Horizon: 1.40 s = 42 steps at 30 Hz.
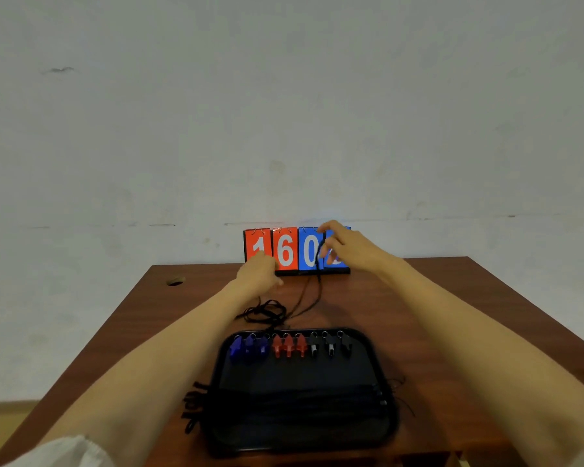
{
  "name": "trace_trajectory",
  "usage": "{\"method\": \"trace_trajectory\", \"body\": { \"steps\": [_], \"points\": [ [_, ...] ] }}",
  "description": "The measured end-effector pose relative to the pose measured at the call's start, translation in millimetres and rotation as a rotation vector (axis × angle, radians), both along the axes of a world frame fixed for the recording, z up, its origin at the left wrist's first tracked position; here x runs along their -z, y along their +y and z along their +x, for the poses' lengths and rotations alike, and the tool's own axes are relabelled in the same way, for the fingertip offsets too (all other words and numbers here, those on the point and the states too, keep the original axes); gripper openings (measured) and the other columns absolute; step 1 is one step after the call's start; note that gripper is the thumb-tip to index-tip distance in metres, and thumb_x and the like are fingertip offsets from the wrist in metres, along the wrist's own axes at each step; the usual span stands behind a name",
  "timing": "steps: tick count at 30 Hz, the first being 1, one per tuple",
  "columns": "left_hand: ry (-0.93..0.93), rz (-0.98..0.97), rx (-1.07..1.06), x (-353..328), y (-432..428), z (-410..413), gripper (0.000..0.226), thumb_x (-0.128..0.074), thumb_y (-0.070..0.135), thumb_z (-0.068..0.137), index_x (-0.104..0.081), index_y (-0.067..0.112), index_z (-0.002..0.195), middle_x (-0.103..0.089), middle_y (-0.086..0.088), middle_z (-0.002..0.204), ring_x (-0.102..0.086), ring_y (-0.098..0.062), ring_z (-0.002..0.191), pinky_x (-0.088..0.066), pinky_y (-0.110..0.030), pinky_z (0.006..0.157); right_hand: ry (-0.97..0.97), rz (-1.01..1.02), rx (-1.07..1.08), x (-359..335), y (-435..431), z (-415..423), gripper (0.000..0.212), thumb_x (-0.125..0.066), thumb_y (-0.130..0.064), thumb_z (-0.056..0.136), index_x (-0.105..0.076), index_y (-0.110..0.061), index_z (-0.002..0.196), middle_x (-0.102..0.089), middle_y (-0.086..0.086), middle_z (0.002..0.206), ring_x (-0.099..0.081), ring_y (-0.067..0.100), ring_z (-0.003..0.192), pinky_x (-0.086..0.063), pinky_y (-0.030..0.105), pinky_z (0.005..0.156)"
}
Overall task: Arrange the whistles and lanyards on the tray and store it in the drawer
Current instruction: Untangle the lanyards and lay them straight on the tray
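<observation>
My right hand point(343, 246) had its grip pinched on a black lanyard point(318, 264), held up before the scoreboard point(285, 251). Whether my left hand point(258, 273) held anything, I could not tell. I judged the cord should be drawn straight, free of the tangle point(265, 313) on the worktop point(452, 315), then laid on the tray point(385, 375) clear of the whistles point(289, 347).

head cam | 1 view | faces forward, down | tray point(297, 372) near | wall point(284, 96) fills top
</observation>
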<state>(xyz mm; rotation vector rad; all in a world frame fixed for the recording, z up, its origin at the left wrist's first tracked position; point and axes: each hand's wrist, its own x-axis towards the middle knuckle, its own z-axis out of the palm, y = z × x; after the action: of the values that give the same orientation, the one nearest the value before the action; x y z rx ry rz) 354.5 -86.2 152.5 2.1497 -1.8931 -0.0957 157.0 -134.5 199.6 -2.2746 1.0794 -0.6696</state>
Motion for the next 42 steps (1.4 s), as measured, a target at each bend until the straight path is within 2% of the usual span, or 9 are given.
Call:
{"method": "trace_trajectory", "body": {
  "steps": [3, 6, 13, 19, 24, 29, 33, 39, 42],
  "points": [
    [0.44, -0.16, 0.144, -34, 14, -21, 0.057, -0.072, 0.029, 0.081, -0.053, 0.009, 0.131, -0.054, -0.009, 0.131, -0.053, -0.026, 0.119, -0.043, -0.028, 0.094, -0.166, -0.047, -0.057, -28, 13, 4, 0.013, -0.033, -0.013, 0.1, -0.045, -0.012, 0.105, -0.071, 0.003, 0.09, -0.067, 0.013, 0.08, -0.053, 0.034, 0.077],
    [0.68, -0.26, 0.216, -67, 21, -40, 0.033, -0.065, 0.027, 0.087, -0.061, 0.011, 0.117, -0.067, -0.005, 0.109, -0.061, -0.017, 0.094, -0.043, -0.013, 0.069, -0.333, -0.025, -0.107, -57, 26, 8, 0.01, -0.042, -0.014, 0.1, -0.05, -0.01, 0.098, -0.071, 0.001, 0.085, -0.069, 0.012, 0.08, -0.053, 0.023, 0.076],
    [0.696, -0.511, 0.147, -91, 35, -25, 0.019, -0.055, 0.025, 0.094, -0.066, 0.01, 0.098, -0.065, 0.006, 0.075, -0.05, -0.007, 0.061, -0.038, -0.017, 0.057, -0.567, -0.251, 0.205, -84, 28, 3, 0.01, -0.052, -0.016, 0.095, -0.061, -0.011, 0.098, -0.062, -0.001, 0.089, -0.058, 0.008, 0.076, -0.044, 0.01, 0.066],
    [0.74, -0.56, 0.102, -85, 54, 11, 0.022, -0.052, 0.027, 0.095, -0.069, 0.014, 0.094, -0.053, 0.004, 0.064, -0.045, -0.01, 0.061, -0.036, -0.021, 0.06, -0.567, -0.233, 0.461, -76, 17, -22, 0.018, -0.051, -0.016, 0.095, -0.064, -0.007, 0.104, -0.059, -0.002, 0.095, -0.054, 0.013, 0.088, -0.041, 0.024, 0.078],
    [0.672, -0.423, 0.083, -69, 71, 24, 0.033, -0.04, 0.027, 0.101, -0.065, 0.007, 0.106, -0.045, 0.009, 0.06, -0.048, 0.004, 0.048, -0.034, -0.005, 0.048, -0.464, -0.19, 0.518, -49, 14, -36, 0.018, -0.051, -0.016, 0.094, -0.065, -0.007, 0.101, -0.06, -0.001, 0.095, -0.055, 0.016, 0.087, -0.047, 0.03, 0.078],
    [0.467, -0.172, 0.108, -38, 83, 42, 0.03, -0.033, 0.02, 0.102, -0.06, 0.012, 0.112, -0.052, 0.003, 0.076, -0.047, -0.015, 0.075, -0.036, -0.018, 0.064, -0.298, -0.143, 0.565, -9, 13, -53, 0.018, -0.049, -0.015, 0.094, -0.064, -0.006, 0.1, -0.063, 0.005, 0.1, -0.053, 0.018, 0.085, -0.042, 0.029, 0.074],
    [0.33, -0.022, 0.083, -7, 94, 57, 0.028, -0.038, 0.016, 0.101, -0.059, 0.009, 0.117, -0.062, 0.002, 0.082, -0.054, -0.01, 0.075, -0.039, -0.023, 0.074, -0.14, -0.074, 0.561, 33, 19, -69, 0.021, -0.049, -0.014, 0.093, -0.066, -0.003, 0.097, -0.067, 0.012, 0.103, -0.057, 0.024, 0.086, -0.043, 0.03, 0.074],
    [0.397, 0.062, -0.012, 46, 118, 68, 0.023, -0.057, 0.029, 0.092, -0.066, 0.008, 0.094, -0.063, 0.002, 0.07, -0.053, -0.012, 0.063, -0.04, -0.024, 0.059, -0.006, 0.075, 0.572, 94, 40, -88, 0.019, -0.051, -0.016, 0.09, -0.07, -0.012, 0.089, -0.069, 0.007, 0.104, -0.063, 0.026, 0.093, -0.051, 0.036, 0.078],
    [0.347, 0.112, -0.02, 65, 129, 69, 0.028, -0.055, 0.029, 0.094, -0.069, 0.01, 0.108, -0.067, -0.002, 0.099, -0.058, -0.016, 0.091, -0.04, -0.025, 0.08, 0.026, 0.15, 0.565, 117, 51, -98, 0.014, -0.059, -0.016, 0.087, -0.07, -0.014, 0.078, -0.071, 0.004, 0.1, -0.063, 0.024, 0.09, -0.053, 0.036, 0.077]
  ]
}}
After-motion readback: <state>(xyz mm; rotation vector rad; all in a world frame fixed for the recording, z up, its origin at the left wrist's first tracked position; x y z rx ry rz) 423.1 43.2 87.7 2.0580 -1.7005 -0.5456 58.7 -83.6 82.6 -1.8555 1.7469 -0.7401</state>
